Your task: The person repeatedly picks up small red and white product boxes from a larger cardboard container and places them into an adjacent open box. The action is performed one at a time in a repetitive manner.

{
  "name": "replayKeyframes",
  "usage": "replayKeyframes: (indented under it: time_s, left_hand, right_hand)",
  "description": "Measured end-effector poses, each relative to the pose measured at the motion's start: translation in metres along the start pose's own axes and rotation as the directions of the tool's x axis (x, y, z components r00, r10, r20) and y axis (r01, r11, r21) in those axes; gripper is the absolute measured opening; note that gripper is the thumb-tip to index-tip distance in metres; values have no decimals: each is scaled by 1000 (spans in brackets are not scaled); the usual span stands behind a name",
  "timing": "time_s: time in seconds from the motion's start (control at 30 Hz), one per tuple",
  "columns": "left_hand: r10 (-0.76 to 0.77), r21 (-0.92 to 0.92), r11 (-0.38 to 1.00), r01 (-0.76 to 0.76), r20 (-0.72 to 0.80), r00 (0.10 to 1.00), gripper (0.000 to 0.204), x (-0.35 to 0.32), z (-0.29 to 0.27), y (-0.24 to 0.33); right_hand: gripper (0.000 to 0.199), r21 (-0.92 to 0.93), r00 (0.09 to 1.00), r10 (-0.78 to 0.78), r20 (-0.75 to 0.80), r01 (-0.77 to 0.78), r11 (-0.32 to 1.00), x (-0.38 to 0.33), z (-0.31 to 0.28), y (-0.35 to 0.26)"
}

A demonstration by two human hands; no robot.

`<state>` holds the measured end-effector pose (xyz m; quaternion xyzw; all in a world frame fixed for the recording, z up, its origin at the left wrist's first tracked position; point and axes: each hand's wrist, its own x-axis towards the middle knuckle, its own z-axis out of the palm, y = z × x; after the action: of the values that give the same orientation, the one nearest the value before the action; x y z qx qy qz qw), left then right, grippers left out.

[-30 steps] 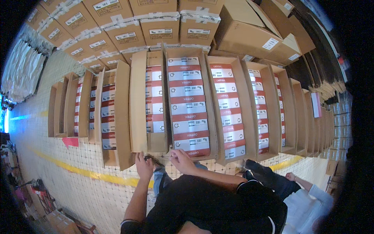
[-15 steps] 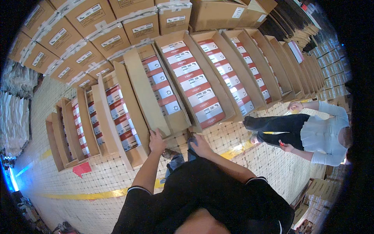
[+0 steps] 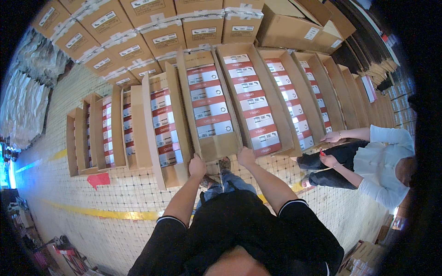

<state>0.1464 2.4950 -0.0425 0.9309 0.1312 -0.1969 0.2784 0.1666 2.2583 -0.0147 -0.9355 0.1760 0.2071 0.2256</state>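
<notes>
In front of me stands a long open cardboard carton [image 3: 220, 148] with a single row of red and white shoe boxes [image 3: 208, 110] inside. My left hand [image 3: 197, 166] is closed on its near left corner. At the near right corner my right hand [image 3: 246, 157] is closed as well, fingers curled over the edge and partly hidden. The carton's near flap lies inward over the end of the row, and its long side flaps stand up. Both forearms reach straight forward.
Similar open cartons [image 3: 260, 110] line up on both sides. Taped cartons [image 3: 162, 39] are stacked behind. To the right, a co-worker [image 3: 384, 156] stands close by with a small red object [image 3: 322, 152] in one hand. A red sheet [image 3: 98, 180] lies on the tiled floor.
The long left flap, which lay across part of the shoe boxes, now stands up, baring the row. My right hand has closed on the corner. The co-worker's hands have come nearer the cartons.
</notes>
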Motion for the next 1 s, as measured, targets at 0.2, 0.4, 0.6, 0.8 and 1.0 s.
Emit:
replayKeyframes:
  time_s: [0.2,0.4,0.6,0.8,1.0]
  left_hand:
    - [178,26,984,-177,-37,983,35,-8,-76,13]
    - [401,247,910,-333,-313,861,50,20,-196,95]
    - [429,244,902,-357,-405,807,46,48,-259,139]
    - [388,252,917,-309,-386,837,47,53,-259,139]
    - [420,235,905,-354,-373,827,47,52,-259,141]
  right_hand:
    - [47,-133,949,-311,48,315,940,0,-61,1]
    - [47,-171,784,-537,-312,509,843,32,-201,-68]
    - [44,-222,695,-530,-486,489,844,46,-247,-126]
    - [40,-208,775,-510,-375,465,860,42,-253,-129]
    - [40,-179,774,-496,-393,465,867,41,-253,-129]
